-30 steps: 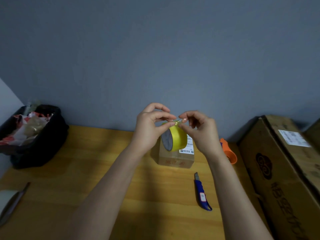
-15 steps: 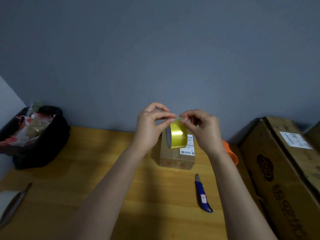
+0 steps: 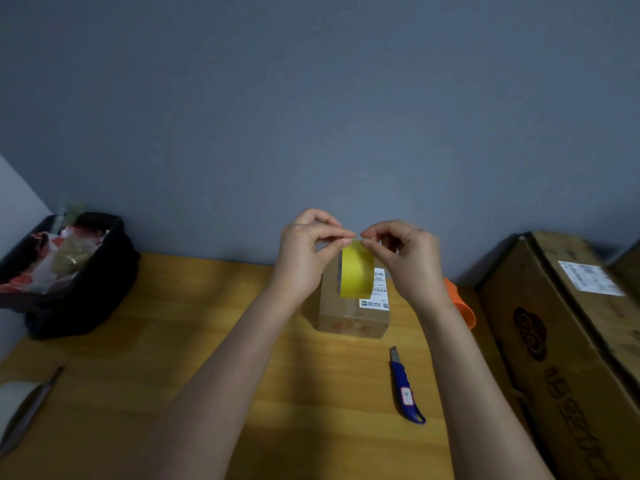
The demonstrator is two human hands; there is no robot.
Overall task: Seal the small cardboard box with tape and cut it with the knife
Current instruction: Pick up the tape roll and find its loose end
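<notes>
- The left hand (image 3: pixel 304 258) and right hand (image 3: pixel 408 261) pinched the top edge of the yellow tape roll (image 3: pixel 356 270), held upright above the small cardboard box (image 3: pixel 349 313).
- The knife (image 3: pixel 405 386) lay on the table (image 3: pixel 138 375) just right of the box, blade pointing away toward the wall.

Around the small box (image 3: pixel 353 306): two hands (image 3: pixel 304 258) (image 3: pixel 408 261), one yellow tape roll (image 3: pixel 356 271) in front, one knife (image 3: pixel 405 386) nearer, one orange thing (image 3: pixel 462 303) and two big boxes (image 3: pixel 554 358) (image 3: pixel 628 268) rightward, one bin (image 3: pixel 79 299) and one grey roll (image 3: pixel 14 403) leftward.
</notes>
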